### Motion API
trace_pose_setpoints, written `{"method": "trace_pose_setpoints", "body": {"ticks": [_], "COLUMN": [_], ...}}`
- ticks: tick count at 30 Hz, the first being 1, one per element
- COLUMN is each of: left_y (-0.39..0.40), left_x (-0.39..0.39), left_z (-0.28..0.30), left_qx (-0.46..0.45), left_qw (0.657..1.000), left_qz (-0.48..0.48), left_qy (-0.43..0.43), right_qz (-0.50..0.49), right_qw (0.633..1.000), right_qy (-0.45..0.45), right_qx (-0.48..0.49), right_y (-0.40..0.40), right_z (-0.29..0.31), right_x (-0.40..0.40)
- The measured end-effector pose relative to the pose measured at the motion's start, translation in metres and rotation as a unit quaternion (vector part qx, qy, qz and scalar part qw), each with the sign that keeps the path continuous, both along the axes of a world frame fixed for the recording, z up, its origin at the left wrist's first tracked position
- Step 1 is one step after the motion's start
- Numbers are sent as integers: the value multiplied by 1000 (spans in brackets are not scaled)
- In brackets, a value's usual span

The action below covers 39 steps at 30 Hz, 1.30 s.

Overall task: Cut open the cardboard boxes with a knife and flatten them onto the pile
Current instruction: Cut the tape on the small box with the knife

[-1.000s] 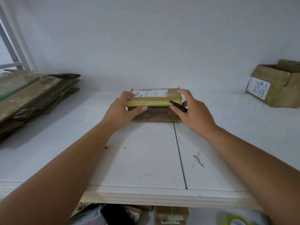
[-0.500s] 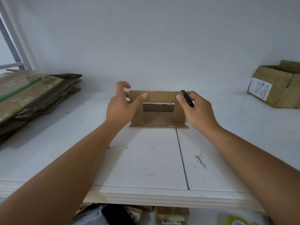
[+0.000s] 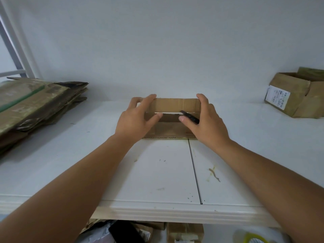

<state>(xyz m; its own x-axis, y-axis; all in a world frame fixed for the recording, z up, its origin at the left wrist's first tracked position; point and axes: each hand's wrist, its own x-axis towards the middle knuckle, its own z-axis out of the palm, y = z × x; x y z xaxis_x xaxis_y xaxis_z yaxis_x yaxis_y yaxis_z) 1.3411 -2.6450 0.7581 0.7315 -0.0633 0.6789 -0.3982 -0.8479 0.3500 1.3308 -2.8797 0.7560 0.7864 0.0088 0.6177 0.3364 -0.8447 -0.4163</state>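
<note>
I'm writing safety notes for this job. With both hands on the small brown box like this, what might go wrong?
The right hand presses the small brown cardboard box while also holding the black knife, whose tip points toward the left hand; a slip might nick its fingers. Whether the blade is out cannot be seen. The box may spring back.

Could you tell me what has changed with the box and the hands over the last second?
The small box was turned so its labelled side is out of sight and is being pressed flatter. The left hand and right hand shifted along its ends. The knife stays in the right hand; the flattened pile and the open box have not moved.
</note>
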Motion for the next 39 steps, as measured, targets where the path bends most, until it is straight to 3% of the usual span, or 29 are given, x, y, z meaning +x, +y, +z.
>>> {"method": "trace_pose_setpoints", "body": {"ticks": [5,11,16,20,28,33,39], "left_y": [-2,6,25,34,35,28,21], "left_x": [1,0,5,10,11,7,16], "left_z": [-1,2,4,1,3,9,3], "left_qx": [10,-72,-144,-69,-18,-85,34], "left_qw": [1000,995,982,978,959,947,969], "left_qz": [-6,-42,-47,-5,6,-2,68], "left_qy": [12,61,114,197,281,309,235], "right_qz": [-49,26,74,85,136,85,46], "right_qw": [998,999,992,975,955,974,987], "right_qy": [8,26,99,177,252,199,141], "right_qx": [-44,-2,-15,-100,-82,-58,-55], "right_y": [3,-3,-7,-15,-27,-24,-24], "right_z": [-3,-2,-4,-4,0,4,-1], "right_x": [0,0,3,4,4,9,14]}}
